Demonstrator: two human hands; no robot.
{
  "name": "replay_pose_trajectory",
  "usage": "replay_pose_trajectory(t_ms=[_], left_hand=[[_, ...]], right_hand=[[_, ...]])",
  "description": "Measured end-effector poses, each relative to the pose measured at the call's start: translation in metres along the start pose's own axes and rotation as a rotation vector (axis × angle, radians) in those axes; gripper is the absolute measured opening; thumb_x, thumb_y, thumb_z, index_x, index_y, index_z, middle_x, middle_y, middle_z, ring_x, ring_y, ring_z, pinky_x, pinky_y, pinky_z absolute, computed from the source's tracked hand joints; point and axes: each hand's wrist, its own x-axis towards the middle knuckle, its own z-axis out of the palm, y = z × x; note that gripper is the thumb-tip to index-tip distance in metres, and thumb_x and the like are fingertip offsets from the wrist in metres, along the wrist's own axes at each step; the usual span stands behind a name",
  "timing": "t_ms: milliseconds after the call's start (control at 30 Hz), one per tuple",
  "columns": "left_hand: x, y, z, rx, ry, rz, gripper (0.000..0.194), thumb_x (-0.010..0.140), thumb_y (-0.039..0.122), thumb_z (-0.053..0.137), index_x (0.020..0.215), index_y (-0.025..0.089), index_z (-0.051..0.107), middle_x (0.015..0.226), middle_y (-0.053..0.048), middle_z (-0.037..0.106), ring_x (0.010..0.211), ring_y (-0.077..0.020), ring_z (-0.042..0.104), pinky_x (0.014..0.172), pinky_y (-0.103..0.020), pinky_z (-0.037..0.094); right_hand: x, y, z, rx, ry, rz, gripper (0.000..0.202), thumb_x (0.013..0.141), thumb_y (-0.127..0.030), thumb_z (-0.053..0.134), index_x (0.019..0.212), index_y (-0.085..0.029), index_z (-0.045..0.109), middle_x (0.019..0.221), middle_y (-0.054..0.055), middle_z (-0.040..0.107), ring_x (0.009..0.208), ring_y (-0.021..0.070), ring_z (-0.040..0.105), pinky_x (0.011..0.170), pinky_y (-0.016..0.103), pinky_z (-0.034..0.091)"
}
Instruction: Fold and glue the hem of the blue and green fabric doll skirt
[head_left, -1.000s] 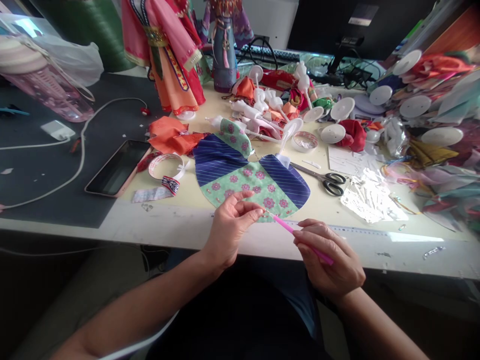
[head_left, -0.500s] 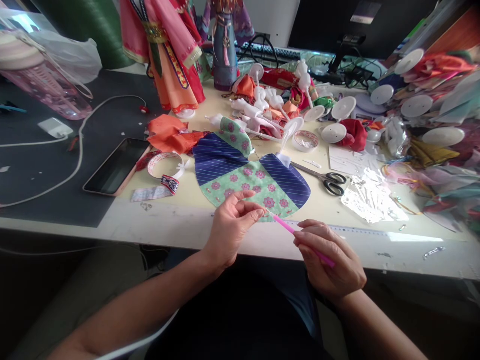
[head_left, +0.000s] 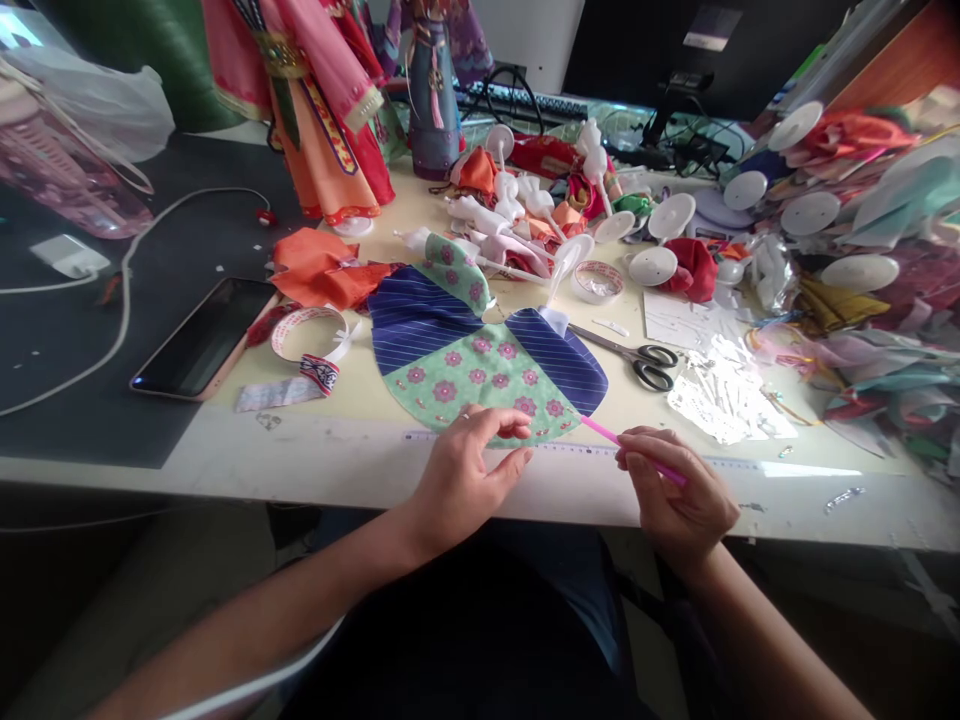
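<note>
A round doll garment of green flowered cloth (head_left: 469,375) and navy pinstriped cloth (head_left: 562,355) lies spread on the table. Small shiny bits dot its lower green edge. My right hand (head_left: 679,495) pinches a slim pink pen-like stick (head_left: 600,430), whose tip meets the cloth at the lower right, by the seam between green and navy. Over the lower green edge hovers my left hand (head_left: 472,465), thumb and fingers apart, with nothing visible between them. Under the garment's edge runs a ruler (head_left: 727,463).
Black-handled scissors (head_left: 651,368) lie right of the garment, near white cut-out pieces (head_left: 727,400). Left are a tape roll (head_left: 279,335), an orange cloth (head_left: 322,265) and a phone (head_left: 202,340). Dressed dolls (head_left: 300,120) and several white doll parts (head_left: 510,200) stand or lie behind.
The stick's tip has left my left fingers and moved right onto the garment's lower right edge. My left fingers have parted from their pinch. The whole view has shifted slightly.
</note>
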Motion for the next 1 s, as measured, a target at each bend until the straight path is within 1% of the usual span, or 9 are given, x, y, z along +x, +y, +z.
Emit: replay_pose_trajectory(t_ms=[67, 133, 267, 400, 500, 567, 700, 800, 1000], left_hand=[[0.001, 0.000, 0.000, 0.146, -0.036, 0.159, 0.013, 0.084, 0.019, 0.061, 0.096, 0.019, 0.063, 0.092, -0.007, 0.070, 0.091, -0.0214, 0.062, 0.085, -0.036, 0.047], [0.003, 0.000, 0.000, 0.268, -0.100, 0.272, 0.013, 0.085, 0.019, 0.058, 0.097, 0.019, 0.063, 0.091, -0.007, 0.071, 0.092, -0.0234, 0.062, 0.089, -0.040, 0.045], [0.006, 0.000, 0.005, 0.458, -0.225, 0.411, 0.015, 0.089, 0.023, 0.053, 0.099, 0.017, 0.063, 0.098, -0.008, 0.071, 0.098, -0.0257, 0.060, 0.094, -0.043, 0.040], [0.008, -0.001, 0.016, 0.608, -0.266, 0.551, 0.020, 0.092, 0.021, 0.045, 0.096, 0.015, 0.064, 0.102, -0.012, 0.070, 0.098, -0.0272, 0.059, 0.092, -0.044, 0.039], [0.007, -0.002, 0.020, 0.670, -0.242, 0.592, 0.023, 0.092, 0.019, 0.043, 0.095, 0.011, 0.064, 0.100, -0.014, 0.070, 0.093, -0.0289, 0.059, 0.085, -0.045, 0.041], [0.006, -0.003, 0.021, 0.661, -0.237, 0.605, 0.022, 0.092, 0.018, 0.044, 0.097, 0.010, 0.064, 0.101, -0.015, 0.069, 0.093, -0.0293, 0.059, 0.086, -0.046, 0.040], [0.000, -0.003, 0.022, 0.597, -0.275, 0.605, 0.021, 0.091, 0.016, 0.045, 0.100, 0.012, 0.064, 0.106, -0.016, 0.069, 0.096, -0.0296, 0.060, 0.087, -0.046, 0.041], [-0.001, -0.001, 0.025, 0.608, -0.287, 0.599, 0.020, 0.091, 0.016, 0.045, 0.097, 0.011, 0.064, 0.105, -0.017, 0.069, 0.095, -0.0308, 0.061, 0.084, -0.046, 0.042], [0.006, -0.001, 0.036, 0.706, -0.215, 0.619, 0.019, 0.092, 0.019, 0.046, 0.093, 0.010, 0.063, 0.107, -0.017, 0.068, 0.097, -0.0295, 0.061, 0.082, -0.043, 0.045]], right_hand=[[-0.002, 0.004, -0.001, -0.010, -0.018, 0.015, 0.022, 0.082, -0.009, 0.059, 0.101, -0.018, 0.067, 0.081, 0.006, 0.067, 0.072, 0.0201, 0.066, 0.062, 0.036, 0.057], [-0.003, 0.007, -0.002, -0.016, -0.026, 0.027, 0.021, 0.082, -0.010, 0.059, 0.099, -0.018, 0.067, 0.080, 0.006, 0.067, 0.072, 0.0204, 0.066, 0.063, 0.036, 0.057], [-0.001, 0.009, -0.005, -0.024, -0.040, 0.035, 0.018, 0.081, -0.008, 0.058, 0.095, -0.017, 0.065, 0.078, 0.006, 0.066, 0.072, 0.0205, 0.066, 0.061, 0.035, 0.056], [0.001, 0.010, -0.007, -0.010, -0.054, -0.010, 0.022, 0.079, -0.002, 0.057, 0.095, -0.017, 0.063, 0.072, 0.004, 0.063, 0.073, 0.0197, 0.064, 0.064, 0.036, 0.054], [0.003, 0.009, -0.005, 0.008, -0.062, -0.015, 0.025, 0.078, 0.000, 0.057, 0.096, -0.017, 0.062, 0.071, 0.003, 0.062, 0.074, 0.0196, 0.063, 0.065, 0.037, 0.053], [0.005, 0.008, -0.004, 0.014, -0.064, -0.010, 0.025, 0.079, -0.001, 0.056, 0.097, -0.016, 0.063, 0.071, 0.004, 0.062, 0.073, 0.0195, 0.062, 0.064, 0.036, 0.053], [0.007, 0.007, -0.002, 0.038, -0.075, -0.011, 0.026, 0.079, -0.002, 0.056, 0.099, -0.017, 0.063, 0.073, 0.004, 0.062, 0.072, 0.0196, 0.062, 0.063, 0.037, 0.054], [0.005, 0.010, -0.004, 0.040, -0.064, -0.016, 0.028, 0.076, 0.000, 0.057, 0.098, -0.017, 0.063, 0.071, 0.003, 0.061, 0.070, 0.0198, 0.062, 0.065, 0.040, 0.055], [0.000, 0.014, -0.007, 0.019, -0.071, -0.012, 0.027, 0.075, 0.000, 0.057, 0.095, -0.017, 0.062, 0.069, 0.001, 0.060, 0.069, 0.0202, 0.063, 0.068, 0.042, 0.055]])
